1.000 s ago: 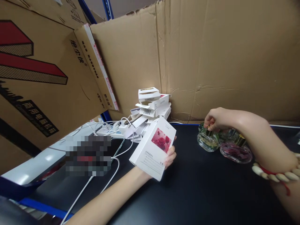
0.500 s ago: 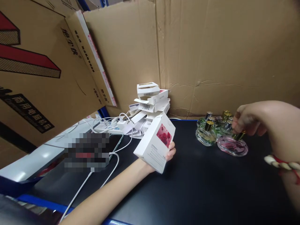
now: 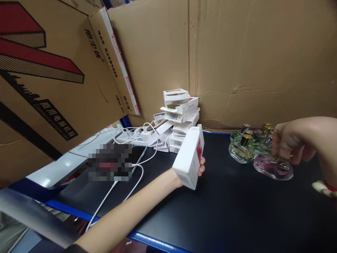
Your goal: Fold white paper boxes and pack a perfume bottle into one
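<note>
Cardboard wall (image 3: 265,59) fills the background, brown and creased, and stands behind a black table (image 3: 223,218) edged in blue. At left leans a big carton (image 3: 63,102) printed with red shapes and black lettering, with a pale shelf (image 3: 71,158) below it.

Near the wall, left of centre, white boxes are piled in an uneven stack (image 3: 184,114), some with flaps open. Right of them, well apart, several clear glass bottles (image 3: 240,153) stand in a cluster, with gold and silver caps.

Left hand (image 3: 202,166) grasps a white box (image 3: 186,160) from behind, fingers wrapped round its right edge. It is tilted above the table in front of the stack; one narrow side faces the camera, and part of a red flower print shows on the front.

Right hand (image 3: 292,142) reaches over the near right of the cluster to the pink bottle (image 3: 273,170). Thumb and fingertips seem pinched on its gold cap (image 3: 277,159), though the hand hides most of it; whether the base touches the table I cannot tell. A shell bracelet (image 3: 322,188) circles that wrist.

Further left lie a phone (image 3: 140,154), partly under a pixelated patch, a power strip (image 3: 137,142) and white cables (image 3: 142,175).
</note>
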Demonstrator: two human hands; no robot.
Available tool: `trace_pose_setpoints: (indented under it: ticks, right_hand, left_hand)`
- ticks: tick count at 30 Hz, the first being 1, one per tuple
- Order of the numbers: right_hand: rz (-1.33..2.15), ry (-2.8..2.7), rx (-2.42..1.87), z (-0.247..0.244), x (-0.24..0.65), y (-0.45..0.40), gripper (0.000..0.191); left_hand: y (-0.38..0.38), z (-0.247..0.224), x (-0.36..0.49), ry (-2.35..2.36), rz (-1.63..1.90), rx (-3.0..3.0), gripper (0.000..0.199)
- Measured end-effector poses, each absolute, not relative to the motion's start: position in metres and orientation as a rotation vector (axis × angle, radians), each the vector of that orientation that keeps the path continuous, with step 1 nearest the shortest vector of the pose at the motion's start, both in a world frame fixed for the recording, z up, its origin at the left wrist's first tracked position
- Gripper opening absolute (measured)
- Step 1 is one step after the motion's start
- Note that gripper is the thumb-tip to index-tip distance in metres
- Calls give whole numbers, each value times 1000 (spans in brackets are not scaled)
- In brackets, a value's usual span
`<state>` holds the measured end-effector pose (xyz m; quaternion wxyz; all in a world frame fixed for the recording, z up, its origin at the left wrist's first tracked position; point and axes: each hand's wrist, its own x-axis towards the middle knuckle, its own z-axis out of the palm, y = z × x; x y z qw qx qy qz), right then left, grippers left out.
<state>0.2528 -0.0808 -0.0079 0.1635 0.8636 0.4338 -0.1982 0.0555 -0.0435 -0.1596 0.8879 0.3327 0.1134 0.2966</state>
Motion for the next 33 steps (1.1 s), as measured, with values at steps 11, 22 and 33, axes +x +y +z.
trace_pose_setpoints:
  ticks: [11, 22, 33]
  right_hand:
    - [-926, 1811, 2074, -28, 248, -66, 19]
    - [-902, 1927, 1855, -60, 227, -46, 34]
    - [-963, 1816, 1768, -41, 232, -61, 7]
  left_hand:
    - [-54, -135, 70, 980, 897, 593, 39]
    - [-51, -154, 66, 884, 1289, 1289, 31]
    - [-53, -155, 65, 949, 1425, 1391, 28]
